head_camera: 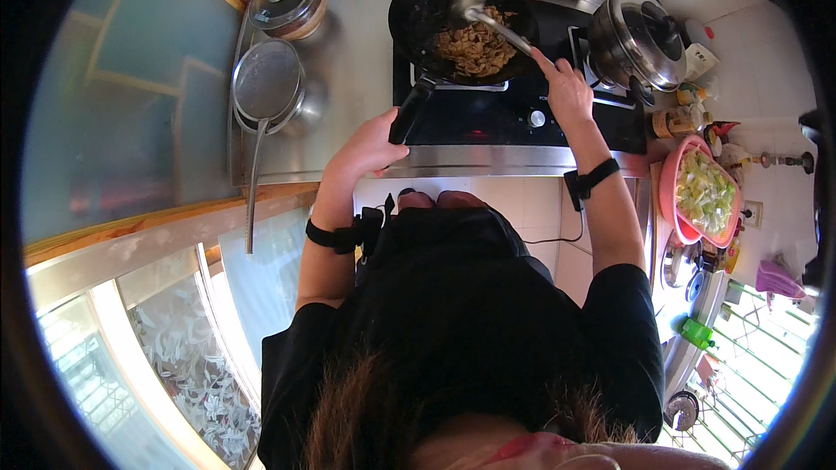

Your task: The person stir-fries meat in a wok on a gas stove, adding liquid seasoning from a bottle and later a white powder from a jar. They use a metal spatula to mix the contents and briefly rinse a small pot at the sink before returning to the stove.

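Observation:
A black wok (418,32) sits on the left burner of a black glass gas cooktop (457,114). Browned sliced meat (480,49) is heaped toward its right side. My left hand (372,143) grips the wok's black handle (417,104). In my right hand (568,88) is a metal cooking spatula (499,27), gripped by its shaft. The spatula's blurred head hangs over the wok, above the upper edge of the meat. Whether it touches the meat or the pan, I cannot tell.
A lidded steel pot (627,39) stands on the right burner. At the counter's left are a glass-lidded pot (287,3) and a long-handled strainer (268,81) over a bowl. Rightward, seasoning bottles (676,123) line the wall beside a pink basket (669,189) of chopped cabbage (705,192).

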